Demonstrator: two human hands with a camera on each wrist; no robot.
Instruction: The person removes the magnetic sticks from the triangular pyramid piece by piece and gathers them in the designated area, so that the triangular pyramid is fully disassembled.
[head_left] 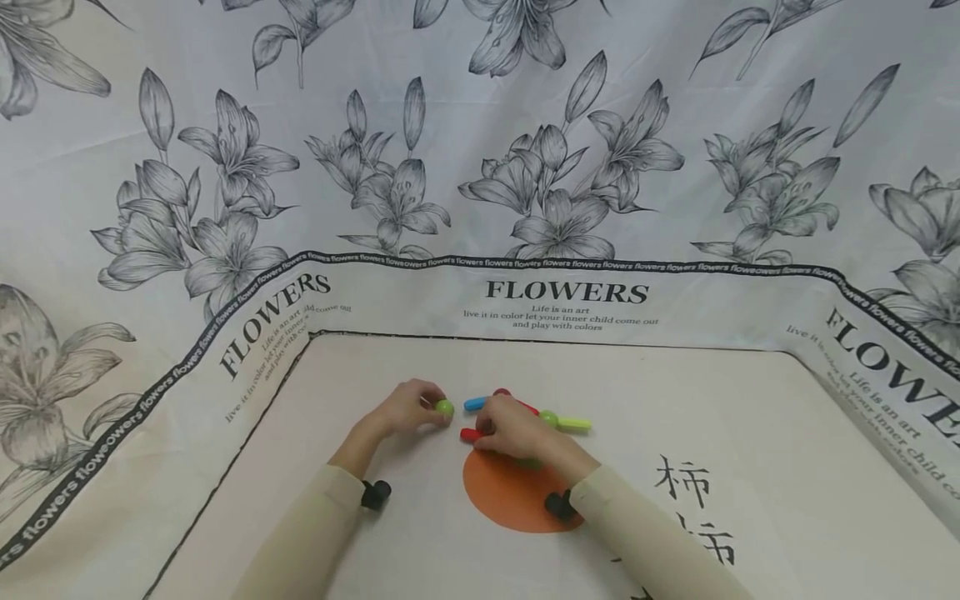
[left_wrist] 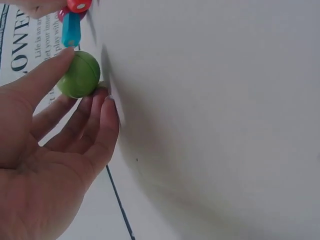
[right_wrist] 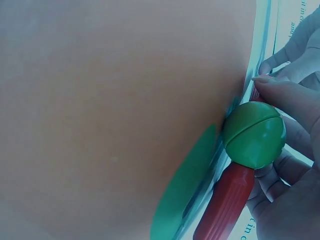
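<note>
My left hand [head_left: 407, 408] pinches a green ball [left_wrist: 80, 75] between thumb and fingertips, close above the table. Just to its right, my right hand [head_left: 517, 427] holds a red rod [head_left: 470, 434], whose end points toward the ball. The right wrist view shows a green ball [right_wrist: 254, 135] beside the right thumb, with a thicker red rod [right_wrist: 225, 202] running from it. Behind that hand lie a blue rod [head_left: 475, 404], a red ball [head_left: 502, 392], another green ball [head_left: 550, 417] and a yellow-green rod [head_left: 576, 425]. The right hand hides how some pieces join.
The pale table cover [head_left: 750, 400] bears a printed orange circle [head_left: 510, 500] under the right forearm and black characters [head_left: 682, 482] to the right. A flower-printed cloth [head_left: 555, 208] rises behind and at both sides.
</note>
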